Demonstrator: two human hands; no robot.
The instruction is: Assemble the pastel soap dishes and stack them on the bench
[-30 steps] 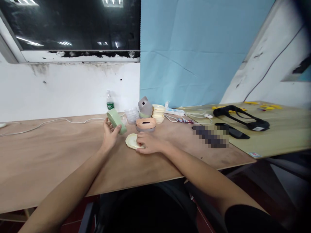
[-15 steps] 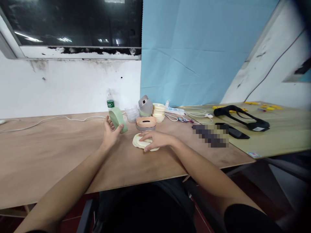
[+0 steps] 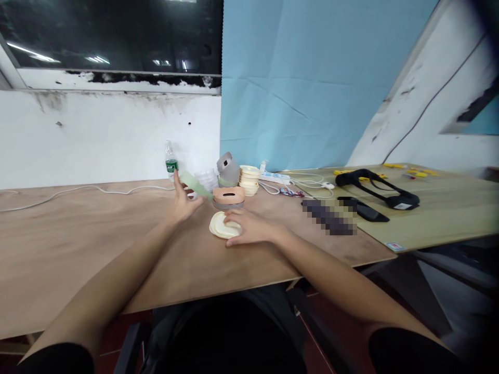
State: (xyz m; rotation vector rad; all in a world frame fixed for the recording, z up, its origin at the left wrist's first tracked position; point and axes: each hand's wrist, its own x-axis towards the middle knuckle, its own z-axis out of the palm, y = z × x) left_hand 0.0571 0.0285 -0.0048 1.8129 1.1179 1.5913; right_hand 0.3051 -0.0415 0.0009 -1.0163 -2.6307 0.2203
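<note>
My left hand [image 3: 184,203] grips a pale green plastic band [image 3: 194,183] between thumb and fingers, tilted above the table; motion blurs it. My right hand [image 3: 251,226] curls over the right end of cream oval plastic pieces [image 3: 219,225] that lie on the wood, with fingers and thumb on either side. Just behind them stands a peach tissue-box-like cover [image 3: 230,195] with a slot, on a grey base [image 3: 229,205]. Farther back are stacked cream oval pieces [image 3: 248,182], a tilted grey piece [image 3: 228,167] and clear plastic pieces [image 3: 206,179].
A green-labelled bottle [image 3: 171,165] stands by the wall. White cable [image 3: 97,189] runs along the table's back, and a power strip [image 3: 275,178] sits at right. Beyond lie a black strap-like headset [image 3: 378,189], a dark flat object [image 3: 364,209] and yellow pieces [image 3: 419,172].
My left hand has turned the green band from upright to a slanted, nearly edge-on pose, moving it slightly right toward the peach cover. My right hand stays at the cream pieces. The view has shifted slightly.
</note>
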